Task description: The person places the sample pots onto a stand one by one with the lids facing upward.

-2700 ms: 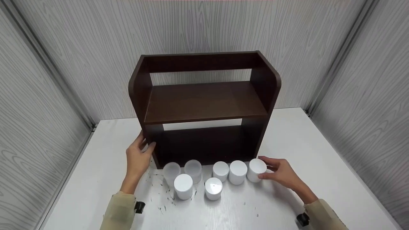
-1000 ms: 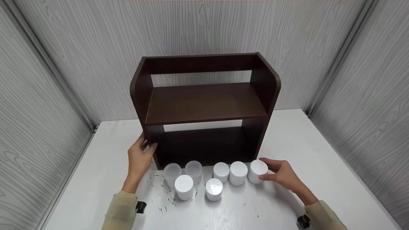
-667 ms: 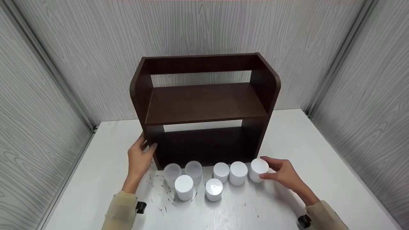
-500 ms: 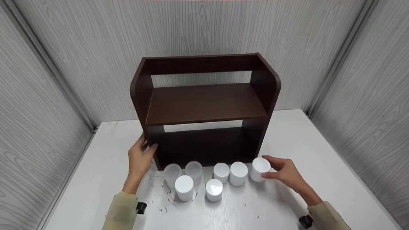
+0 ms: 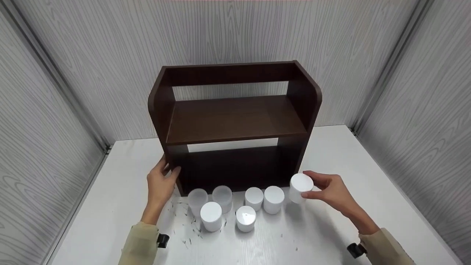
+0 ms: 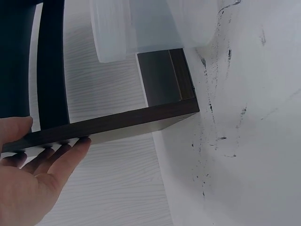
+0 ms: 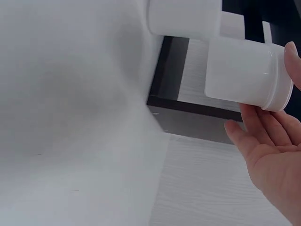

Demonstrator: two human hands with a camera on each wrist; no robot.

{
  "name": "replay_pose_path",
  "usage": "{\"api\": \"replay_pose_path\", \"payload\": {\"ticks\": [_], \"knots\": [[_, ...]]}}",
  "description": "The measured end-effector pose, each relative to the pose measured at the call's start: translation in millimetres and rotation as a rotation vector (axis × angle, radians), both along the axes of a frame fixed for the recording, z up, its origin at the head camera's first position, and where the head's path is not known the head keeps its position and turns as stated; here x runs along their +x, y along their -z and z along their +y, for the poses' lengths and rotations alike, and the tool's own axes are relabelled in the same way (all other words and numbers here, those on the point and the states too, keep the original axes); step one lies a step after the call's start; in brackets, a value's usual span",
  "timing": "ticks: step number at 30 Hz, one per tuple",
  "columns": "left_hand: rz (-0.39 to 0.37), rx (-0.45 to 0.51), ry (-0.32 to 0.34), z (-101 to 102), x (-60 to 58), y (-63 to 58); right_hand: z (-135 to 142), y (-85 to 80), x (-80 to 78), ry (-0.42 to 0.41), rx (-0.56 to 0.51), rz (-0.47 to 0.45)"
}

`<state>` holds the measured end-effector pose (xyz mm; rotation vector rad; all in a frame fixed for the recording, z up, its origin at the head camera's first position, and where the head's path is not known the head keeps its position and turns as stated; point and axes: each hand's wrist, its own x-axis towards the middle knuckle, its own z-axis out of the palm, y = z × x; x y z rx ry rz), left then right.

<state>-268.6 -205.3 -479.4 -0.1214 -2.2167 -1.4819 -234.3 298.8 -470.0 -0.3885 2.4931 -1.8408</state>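
Observation:
My right hand [image 5: 328,191] pinches a white lidded jar [image 5: 301,187] between thumb and fingers, just off the right front corner of the dark brown shelf [image 5: 235,117]. In the right wrist view that jar [image 7: 244,73] hangs above the table, its lid toward my palm. My left hand [image 5: 160,184] grips the shelf's left side panel. The left wrist view shows the thumb on one face of the panel [image 6: 127,118] and the fingers on the other.
In front of the shelf stand more white jars [image 5: 273,199], [image 5: 254,198], [image 5: 245,218], [image 5: 211,216] and two translucent cups [image 5: 198,201], [image 5: 222,197]. Dark scuffs mark the white table [image 5: 272,243]. Grey wood-grain walls [image 5: 228,29] enclose the back and sides.
My right hand has lifted the rightmost jar off the table and carried it slightly right and away from the other jars. The left hand stays on the shelf's side panel.

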Motion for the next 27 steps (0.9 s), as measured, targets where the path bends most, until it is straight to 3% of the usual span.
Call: {"api": "replay_pose_path", "payload": {"ticks": [13,27], "knots": [[-0.055,0.008,-0.021,1,-0.5,4.5,-25,-44.6,13.7,-0.013,-0.002,0.02],[-0.074,0.024,-0.011,0,-1.8,2.8,-55,-88.2,13.6,-0.088,-0.046,0.038]]}}
